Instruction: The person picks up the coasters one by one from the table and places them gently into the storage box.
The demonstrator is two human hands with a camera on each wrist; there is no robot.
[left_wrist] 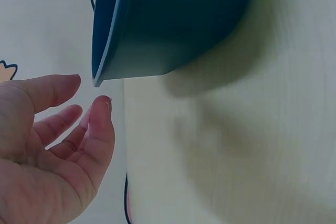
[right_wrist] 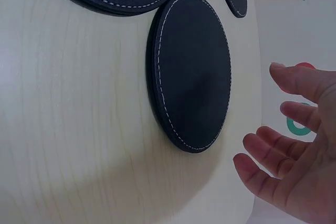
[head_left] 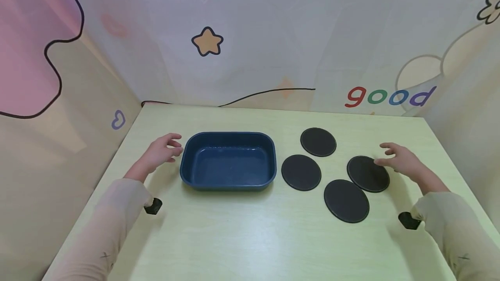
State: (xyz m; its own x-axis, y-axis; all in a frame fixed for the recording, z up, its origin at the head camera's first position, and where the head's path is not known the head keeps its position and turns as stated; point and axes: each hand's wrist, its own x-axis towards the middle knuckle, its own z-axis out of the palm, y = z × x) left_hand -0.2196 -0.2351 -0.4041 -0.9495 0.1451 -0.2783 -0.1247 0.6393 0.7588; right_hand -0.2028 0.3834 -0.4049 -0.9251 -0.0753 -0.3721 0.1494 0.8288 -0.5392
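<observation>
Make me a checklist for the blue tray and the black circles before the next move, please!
1. Blue tray sits upright, nothing in it: ok.
2. Four black circles lie flat on the table: ok.
3. Nearest circle to the right grip is only one layer, not a stack: cannot tell.
4. Right grip holds nothing, fingers spread above the table: ok.
5. Left grip steadies the tray: not ok; it's beside the tray, with a gap in the left wrist view.
</observation>
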